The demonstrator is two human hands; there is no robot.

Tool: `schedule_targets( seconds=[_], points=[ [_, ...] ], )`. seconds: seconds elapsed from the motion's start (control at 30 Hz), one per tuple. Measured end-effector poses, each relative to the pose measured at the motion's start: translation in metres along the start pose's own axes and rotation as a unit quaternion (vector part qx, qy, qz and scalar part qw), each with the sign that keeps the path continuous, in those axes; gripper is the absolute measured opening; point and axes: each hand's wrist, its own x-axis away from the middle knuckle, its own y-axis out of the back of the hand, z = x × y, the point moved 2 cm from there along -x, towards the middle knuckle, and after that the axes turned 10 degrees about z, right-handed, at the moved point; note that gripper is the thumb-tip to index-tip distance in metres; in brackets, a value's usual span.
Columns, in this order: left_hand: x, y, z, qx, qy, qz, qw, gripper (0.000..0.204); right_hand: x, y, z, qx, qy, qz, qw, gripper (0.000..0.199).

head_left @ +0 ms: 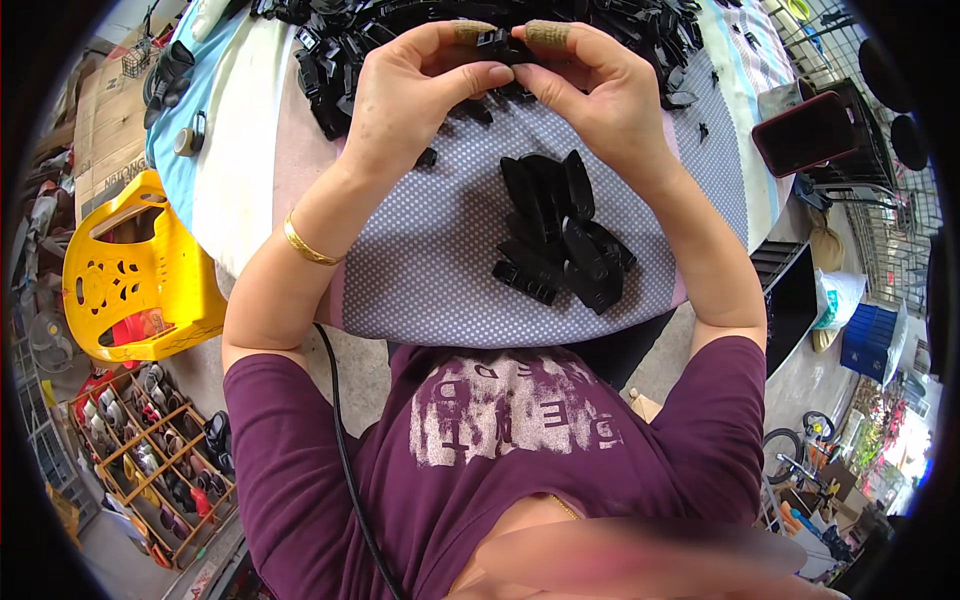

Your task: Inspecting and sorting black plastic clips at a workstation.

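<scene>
My left hand (418,90) and my right hand (600,92) meet over the table, both pinching one small black plastic part (497,44) between thumbs and taped forefingers. A gold bangle (306,245) circles my left wrist. Below my hands lies a small heap of black plastic clips (560,235) on the dotted grey cloth (430,270). A large pile of loose black plastic pieces (350,30) spreads across the far side of the table, behind my fingers.
A red phone (805,132) lies at the table's right edge. A yellow plastic chair (135,270) stands at the left, with a wooden shoe rack (150,450) below it. A black cable (345,450) runs down my purple shirt. A black crate (800,290) sits right.
</scene>
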Motion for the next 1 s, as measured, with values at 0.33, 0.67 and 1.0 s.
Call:
schedule_targets(
  seconds=[0.33,0.67,1.0],
  points=[
    [0.008,-0.016,-0.007,0.003,-0.044,-0.040,0.998,0.026,0.002,-0.011,0.007,0.160,0.055,-0.026,0.985,0.032],
    [0.001,-0.001,-0.019,-0.004,-0.130,0.070,0.989,0.022,0.006,-0.007,0.008,0.098,-0.057,0.127,0.985,0.019],
    [0.003,-0.010,-0.013,-0.062,-0.035,0.130,0.989,0.035,-0.004,0.037,-0.002,0.077,-0.104,0.214,0.968,0.026]
  ],
)
